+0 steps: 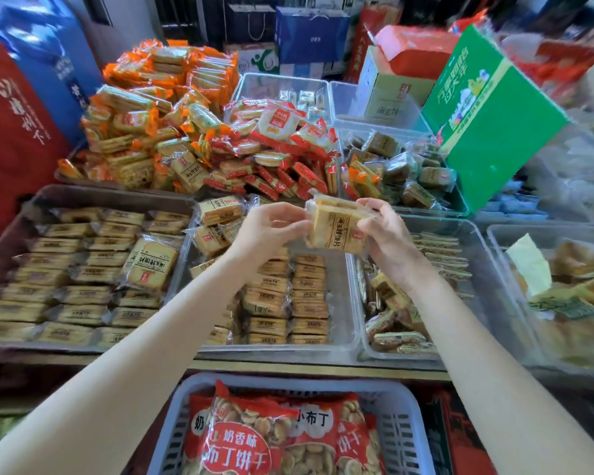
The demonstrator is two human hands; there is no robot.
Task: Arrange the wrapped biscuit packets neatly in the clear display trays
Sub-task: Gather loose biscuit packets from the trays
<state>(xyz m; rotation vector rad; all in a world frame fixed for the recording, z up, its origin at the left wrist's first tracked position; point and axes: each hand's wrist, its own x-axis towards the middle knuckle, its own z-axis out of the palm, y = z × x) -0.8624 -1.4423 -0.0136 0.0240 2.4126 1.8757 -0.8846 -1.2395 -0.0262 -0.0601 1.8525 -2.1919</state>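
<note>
A tan wrapped biscuit packet (pixel 336 226) is held in the air above the middle clear tray (pixel 340 347). My left hand (pixel 271 231) pinches its left edge and my right hand (pixel 386 231) grips its right side. Below, that tray holds neat rows of similar tan packets (pixel 288 299), with a few loose ones (pixel 216 221) at its far end. The left tray (pixel 93 195) is filled with ordered rows of packets, and one larger packet (pixel 150 264) lies tilted on top of them.
A clear tray (pixel 487 258) on the right holds mixed packets. Behind are heaps of orange packets (pixel 151 125) and red packets (pixel 275 156), a green carton (pixel 487 118), and gift bags. A grey basket (pixel 408 416) with red biscuit bags stands nearest me.
</note>
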